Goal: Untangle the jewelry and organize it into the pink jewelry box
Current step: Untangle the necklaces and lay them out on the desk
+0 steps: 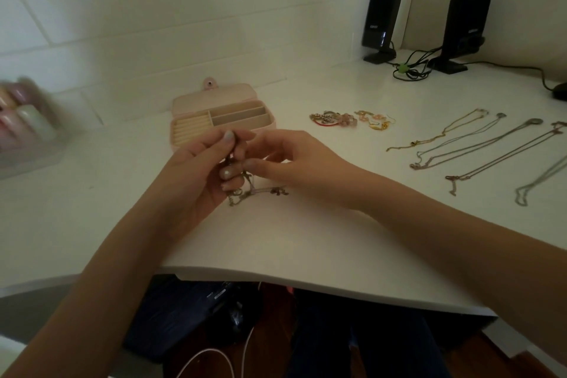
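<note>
White bench [306, 239] against tiled wall [153, 9]; two speakers [382, 21], one pink box [221, 123]. Both hands, left hand [196, 169] and right hand [294, 159], pinch one tangled chain [254, 192].

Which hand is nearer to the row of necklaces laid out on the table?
Right. The right hand works at the tangled chain, on the side toward the necklaces; the left hand is farther, beyond the tangle.

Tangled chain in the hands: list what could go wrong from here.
1. Both the left hand and right hand pinch the tangled chain; pulling apart might tighten the knot or snap a link.
2. Its loose end trails on the desk and could snag.
3. The laid-out necklaces lie by the right forearm; a sweep might retangle them.
</note>
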The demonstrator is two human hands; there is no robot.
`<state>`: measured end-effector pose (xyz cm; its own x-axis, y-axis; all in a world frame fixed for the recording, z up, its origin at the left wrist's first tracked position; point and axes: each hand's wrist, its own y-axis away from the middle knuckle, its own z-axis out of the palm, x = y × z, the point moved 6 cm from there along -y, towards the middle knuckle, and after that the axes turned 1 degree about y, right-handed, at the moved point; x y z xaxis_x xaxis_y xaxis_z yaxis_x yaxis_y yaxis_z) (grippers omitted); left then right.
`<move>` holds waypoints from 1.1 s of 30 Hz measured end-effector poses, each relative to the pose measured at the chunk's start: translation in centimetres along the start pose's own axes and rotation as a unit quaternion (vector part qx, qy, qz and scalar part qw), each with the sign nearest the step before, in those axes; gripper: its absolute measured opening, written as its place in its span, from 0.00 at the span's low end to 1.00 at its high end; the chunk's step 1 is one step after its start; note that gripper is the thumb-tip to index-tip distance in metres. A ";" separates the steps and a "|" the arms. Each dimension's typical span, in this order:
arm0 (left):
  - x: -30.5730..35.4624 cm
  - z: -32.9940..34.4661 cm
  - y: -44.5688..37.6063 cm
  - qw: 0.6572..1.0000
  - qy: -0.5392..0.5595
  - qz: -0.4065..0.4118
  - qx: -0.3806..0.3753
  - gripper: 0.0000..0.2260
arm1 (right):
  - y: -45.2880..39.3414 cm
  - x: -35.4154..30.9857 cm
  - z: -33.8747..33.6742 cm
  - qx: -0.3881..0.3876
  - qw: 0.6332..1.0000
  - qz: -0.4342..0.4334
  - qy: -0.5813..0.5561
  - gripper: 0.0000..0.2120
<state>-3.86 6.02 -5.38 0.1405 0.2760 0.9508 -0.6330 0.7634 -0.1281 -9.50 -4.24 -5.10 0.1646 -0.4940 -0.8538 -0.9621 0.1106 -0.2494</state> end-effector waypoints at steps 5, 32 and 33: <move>-0.1 0.2 0.3 0.999 -0.043 -0.014 -0.015 0.09 | -0.1 0.5 -0.4 0.005 0.994 0.024 -0.108 0.04; 0.4 -0.7 0.7 0.997 -0.070 -0.009 0.040 0.12 | 0.0 1.5 -2.5 0.107 0.988 0.095 -0.054 0.05; 0.4 -0.6 0.8 0.997 -0.073 -0.012 0.030 0.12 | 0.0 1.2 -2.2 0.096 0.993 0.069 0.009 0.08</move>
<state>-3.86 7.05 -5.25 0.0461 0.1671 0.9849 -0.6765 0.7306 -0.0923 -9.77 -6.74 -5.09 0.0294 -0.4773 -0.8782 -0.9155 0.3398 -0.2153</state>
